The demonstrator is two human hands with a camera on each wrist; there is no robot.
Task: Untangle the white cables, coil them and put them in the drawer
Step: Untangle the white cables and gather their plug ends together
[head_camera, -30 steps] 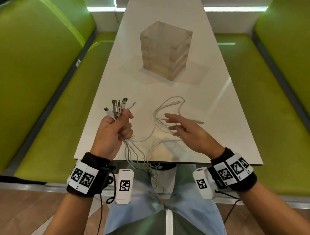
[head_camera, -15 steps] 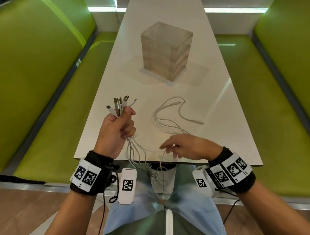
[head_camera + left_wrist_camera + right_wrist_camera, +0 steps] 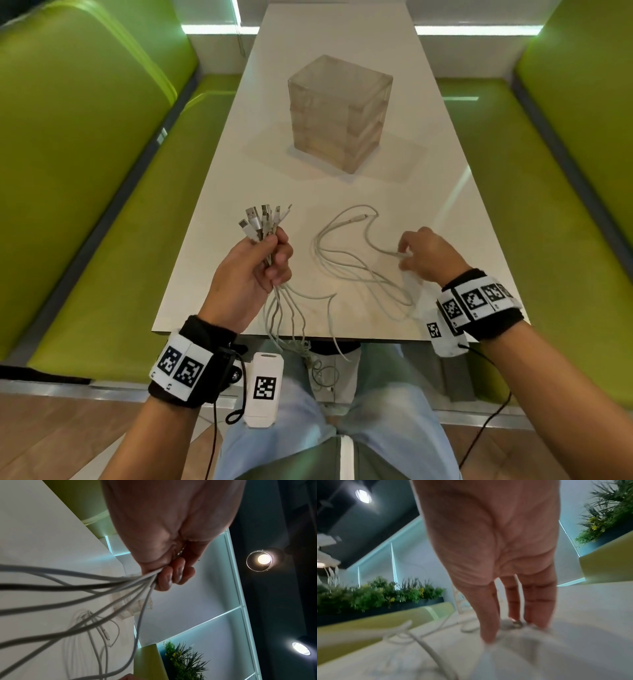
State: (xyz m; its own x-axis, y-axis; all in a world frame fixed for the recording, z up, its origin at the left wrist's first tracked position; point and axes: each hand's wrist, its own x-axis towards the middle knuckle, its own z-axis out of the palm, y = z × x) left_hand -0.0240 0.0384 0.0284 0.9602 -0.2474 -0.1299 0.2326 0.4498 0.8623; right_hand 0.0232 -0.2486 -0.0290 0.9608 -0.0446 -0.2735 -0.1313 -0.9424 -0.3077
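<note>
Two green benches [image 3: 96, 178] flank the long white table [image 3: 342, 44], and the clear drawer box [image 3: 339, 113] sits well beyond both hands. From my remote seat the white cables [image 3: 346, 263] look light and floppy, so I'd grab them near the stiffer plug ends, not mid-run where they'd just slide and snag. Left hand [image 3: 251, 270] is fisted round a bundle with the plugs [image 3: 262, 221] fanning above its fingers [image 3: 173, 574], and the tails drop below them off the table edge. Right hand [image 3: 428, 257] is down on the table with curled fingers [image 3: 489, 615] pinching one loose plug tip [image 3: 399, 254]; the rest of that loop lies just to their left.
</note>
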